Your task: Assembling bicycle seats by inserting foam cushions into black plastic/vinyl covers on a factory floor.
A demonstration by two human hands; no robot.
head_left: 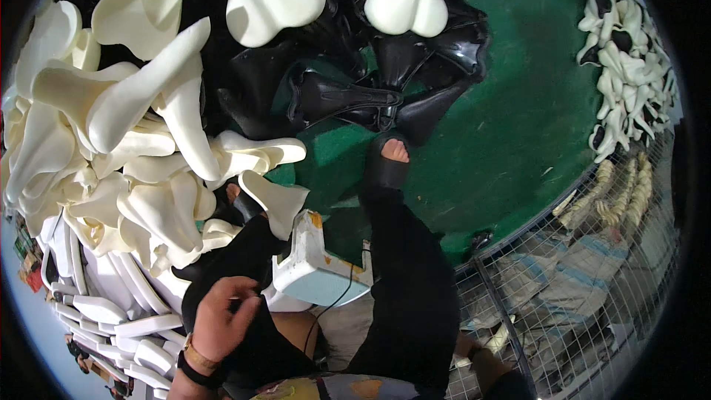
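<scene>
My left hand (224,317) hovers above my left thigh, fingers loosely curled and thumb apart, with nothing seen in it. A wristband and a dark watch circle that wrist. Low on the right, my right hand (465,344) is in shadow beside my right leg and the wire mesh; its fingers are mostly hidden. Cream foam bicycle saddle pads (159,215) lie heaped at my left, one pad (275,201) leaning by my left foot. Black saddle shells (344,96) are piled ahead of my right foot.
Between my legs stands a white and pale blue box-shaped thing (318,281) with a dark cord. White molded pieces (148,326) are stacked at lower left. A wire mesh cage (548,304) holds sacks at right. More cream and black pieces (629,67) lie beyond the green floor (511,141).
</scene>
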